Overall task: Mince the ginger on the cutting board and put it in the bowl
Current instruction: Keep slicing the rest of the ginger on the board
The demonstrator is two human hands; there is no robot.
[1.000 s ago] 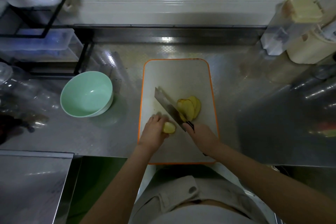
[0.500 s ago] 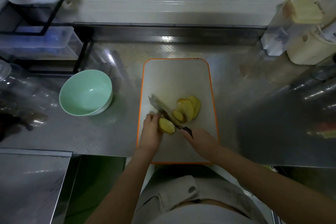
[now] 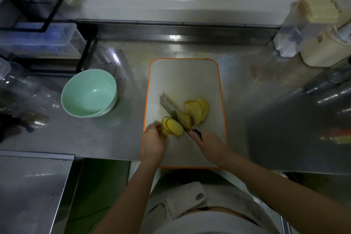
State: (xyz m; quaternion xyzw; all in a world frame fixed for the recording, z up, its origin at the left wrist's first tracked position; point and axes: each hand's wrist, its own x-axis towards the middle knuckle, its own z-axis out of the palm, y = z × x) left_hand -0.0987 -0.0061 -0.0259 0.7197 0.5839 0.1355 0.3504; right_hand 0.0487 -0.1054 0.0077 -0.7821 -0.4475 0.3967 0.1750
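Note:
A white cutting board [image 3: 182, 80] with an orange rim lies on the steel counter. Yellow ginger slices [image 3: 197, 109] fan out right of the knife blade [image 3: 171, 106]. A smaller stack of slices [image 3: 172, 126] lies left of the blade. My left hand [image 3: 153, 140] touches that stack with curled fingertips. My right hand [image 3: 210, 144] grips the knife's black handle, the blade angled up-left between the two piles. The mint green bowl [image 3: 89, 95] stands empty, left of the board.
A black wire rack with clear plastic boxes [image 3: 39, 40] fills the back left. Cream and clear containers [image 3: 315, 30] stand at the back right. The steel counter [image 3: 266, 119] stretches to both sides; a lower steel surface [image 3: 32, 186] sits at front left.
The remaining ginger piece at my left hand now lies as a few overlapping slices. The knife has shifted slightly left and down, and one more slice joined the right pile.

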